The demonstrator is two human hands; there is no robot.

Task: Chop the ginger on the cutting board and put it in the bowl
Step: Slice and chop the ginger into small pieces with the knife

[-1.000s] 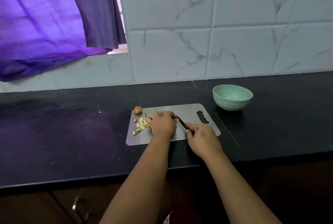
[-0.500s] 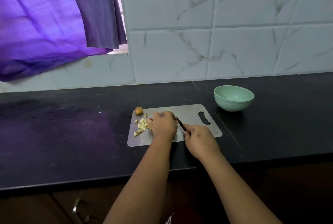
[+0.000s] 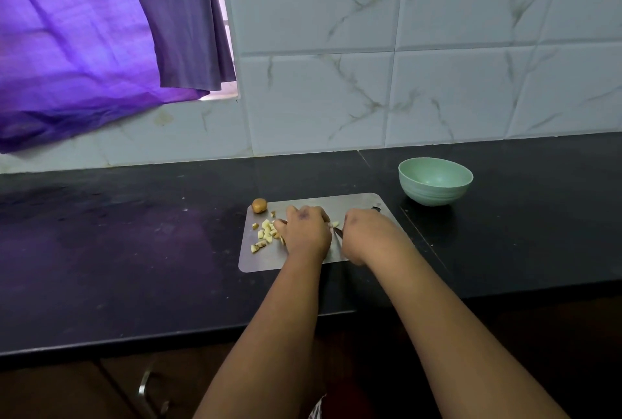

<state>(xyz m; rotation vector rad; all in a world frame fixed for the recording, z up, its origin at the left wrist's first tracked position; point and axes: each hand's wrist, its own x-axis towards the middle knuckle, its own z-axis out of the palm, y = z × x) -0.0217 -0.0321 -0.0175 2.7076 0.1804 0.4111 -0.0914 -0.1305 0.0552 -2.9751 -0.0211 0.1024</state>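
Two bare hands worked side by side over a steel cutting board [image 3: 255, 258] on a dark counter [image 3: 134, 267]. The left hand [image 3: 306, 233] lay knuckles up, fingers curled down over a piece of ginger hidden beneath it, while the right hand [image 3: 365, 236] was clenched around the handle of a knife [image 3: 337, 232], of which only a short dark stretch showed in the gap between the hands. The blade's edge and the exact point of the cut could not be made out.

Pale chopped ginger pieces [image 3: 266, 235] were scattered on the board just left of the left hand, and one small piece [image 3: 335, 224] sat between the two hands. A rounder brown knob of ginger [image 3: 259, 205] rested at the board's far left corner, touching its edge, apparently not yet cut.

Beyond the board's far right corner stood a green bowl [image 3: 435, 181], which looked empty. It lay to the right of both hands and farther from the person, with the right hand the nearer of the two; most of the cut pieces were on the opposite side of the board. Chopping appeared to be under way, with the transfer to the bowl not yet begun. A marbled tile wall [image 3: 404, 82] and a purple curtain [image 3: 84, 48] closed the scene.
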